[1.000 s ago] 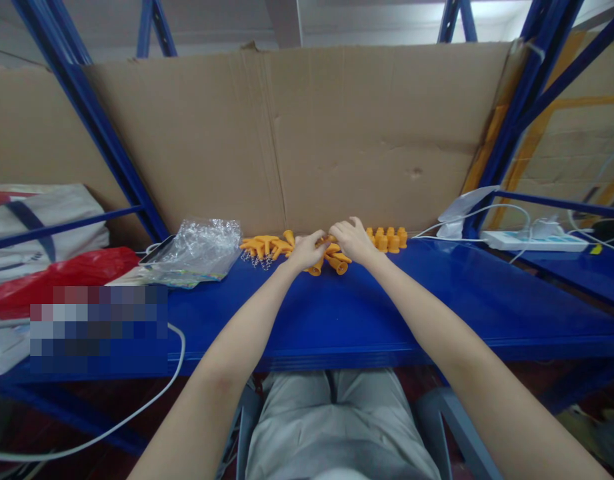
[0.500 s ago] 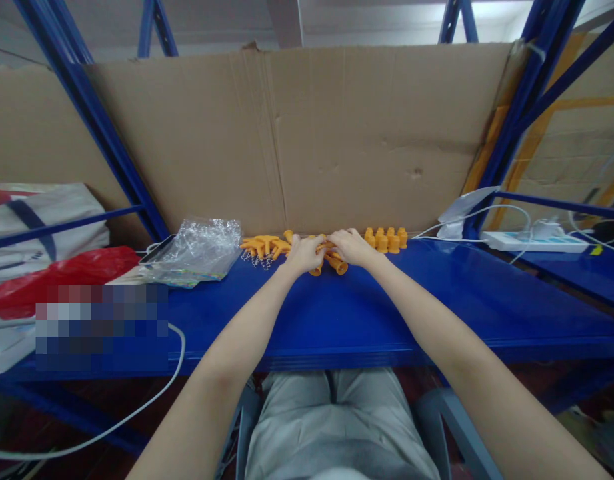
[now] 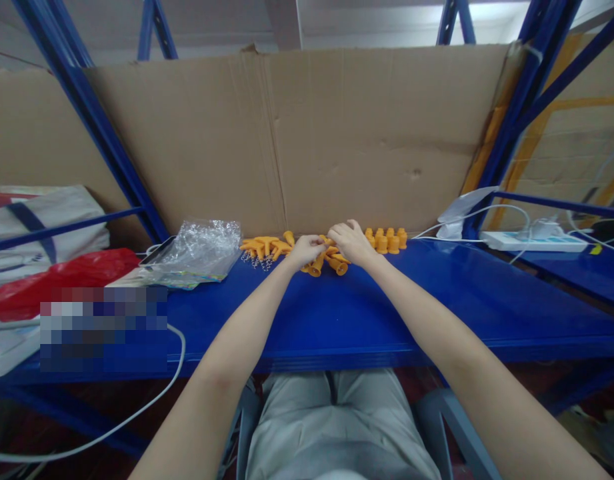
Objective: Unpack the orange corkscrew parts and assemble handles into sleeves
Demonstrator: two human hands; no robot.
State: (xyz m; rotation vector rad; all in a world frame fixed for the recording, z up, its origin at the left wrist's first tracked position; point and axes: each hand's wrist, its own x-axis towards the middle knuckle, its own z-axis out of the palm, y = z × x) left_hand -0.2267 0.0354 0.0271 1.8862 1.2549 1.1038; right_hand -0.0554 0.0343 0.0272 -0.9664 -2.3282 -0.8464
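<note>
My left hand (image 3: 307,249) and my right hand (image 3: 351,243) meet over the middle of the blue table, fingers closed. A small orange plastic piece (image 3: 325,239) shows between the fingertips, mostly hidden by them. Just below and around the hands lie several flared orange plastic pieces (image 3: 315,269), wide open ends toward me. Left of my left hand is a pile of orange hand-shaped pieces (image 3: 263,245), with small metal springs (image 3: 257,260) in front of it. Beyond my right hand, orange cup-like pieces (image 3: 393,243) stand upright in rows.
A clear plastic bag (image 3: 199,250) lies left of the pieces, beside a red bag (image 3: 71,277). Cardboard (image 3: 367,133) walls off the back. A white power strip (image 3: 537,241) with cables sits at the right. Blue rack posts (image 3: 101,140) frame the table (image 3: 337,320).
My fingertips have drawn slightly apart, and my right hand has lifted a little. More of the flared orange pieces shows beneath the hands. Everything else on the table stays in place.
</note>
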